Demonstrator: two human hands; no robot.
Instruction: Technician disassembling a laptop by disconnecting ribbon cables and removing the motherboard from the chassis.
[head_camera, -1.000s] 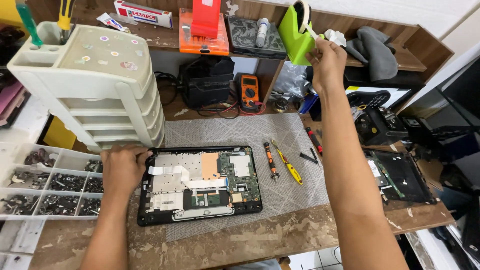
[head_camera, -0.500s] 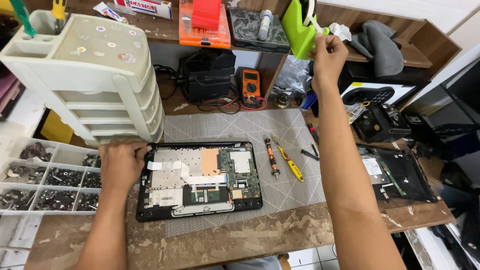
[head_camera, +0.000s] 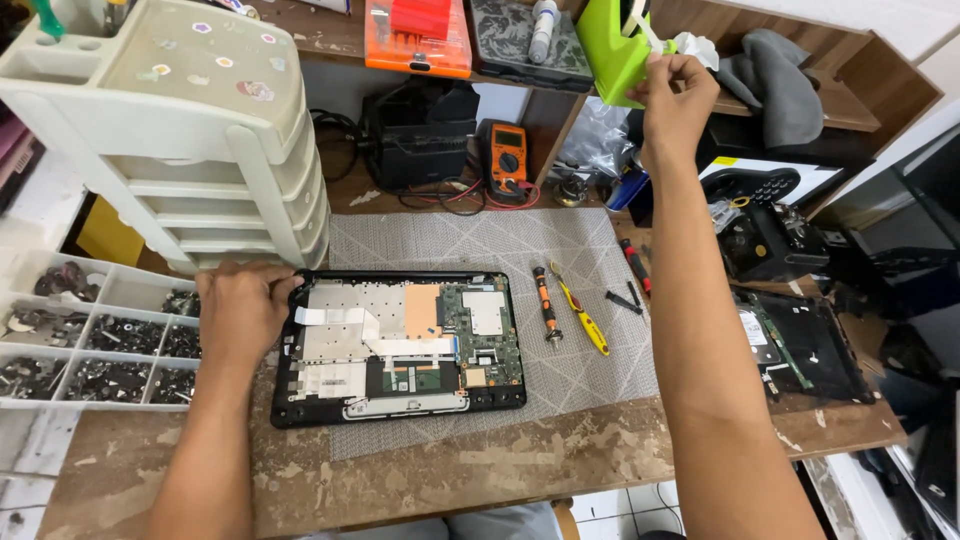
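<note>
An opened laptop base (head_camera: 400, 345) lies on a grey patterned mat (head_camera: 500, 250), its circuit board and metal shields exposed. My left hand (head_camera: 243, 308) rests flat on the laptop's left edge, holding it down. My right hand (head_camera: 675, 95) is stretched up to the shelf, fingers pinching a white strip at a lime-green holder (head_camera: 615, 45). An orange-handled screwdriver (head_camera: 543, 302) and a yellow tool (head_camera: 583, 312) lie on the mat right of the laptop.
A cream plastic drawer unit (head_camera: 190, 130) stands at the left, above a compartment tray of screws (head_camera: 80, 340). An orange multimeter (head_camera: 507, 155) and black box sit at the back. A black laptop cover (head_camera: 800, 345) lies at the right. The wooden bench edge (head_camera: 450, 480) runs along the front.
My right hand stays at the green holder, fingers shifting on the white strip. My left hand keeps resting on the laptop's left edge. The view has tilted slightly.
</note>
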